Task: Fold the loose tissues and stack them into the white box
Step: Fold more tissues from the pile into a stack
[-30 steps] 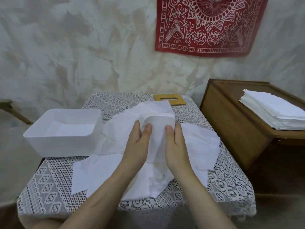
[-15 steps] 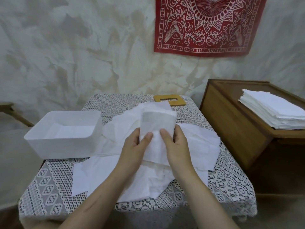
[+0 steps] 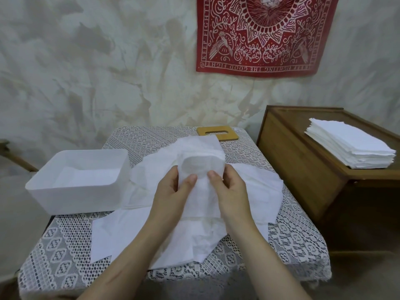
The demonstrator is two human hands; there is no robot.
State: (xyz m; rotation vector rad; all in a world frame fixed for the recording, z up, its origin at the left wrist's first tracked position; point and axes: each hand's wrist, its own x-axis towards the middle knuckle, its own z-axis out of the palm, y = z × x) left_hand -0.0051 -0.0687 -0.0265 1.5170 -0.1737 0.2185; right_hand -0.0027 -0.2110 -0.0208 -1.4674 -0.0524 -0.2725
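Mottled plaster wall fills the background, with a red printed cloth [image 3: 266,33] hung at one o'clock. Below it a lace-covered table [image 3: 65,245] carries the work, and a wooden cabinet [image 3: 303,169] at three o'clock bears a neat stack of tissues [image 3: 350,148]. At nine o'clock on the table sits the white box [image 3: 75,198], with what looks like a layer of white tissue already in its bottom. Loose tissues [image 3: 134,232] sprawl across the table's middle, and a wooden slotted lid [image 3: 218,133] lies at twelve o'clock. Over that pile the left hand [image 3: 173,195] and right hand [image 3: 231,195] each pinch one side of a folded tissue [image 3: 201,169], thumbs on its face. Compared with a second ago, the tissue is lifted higher and its top bulges open as a loop, so the fold seems to be closing; likely it goes to the box next.
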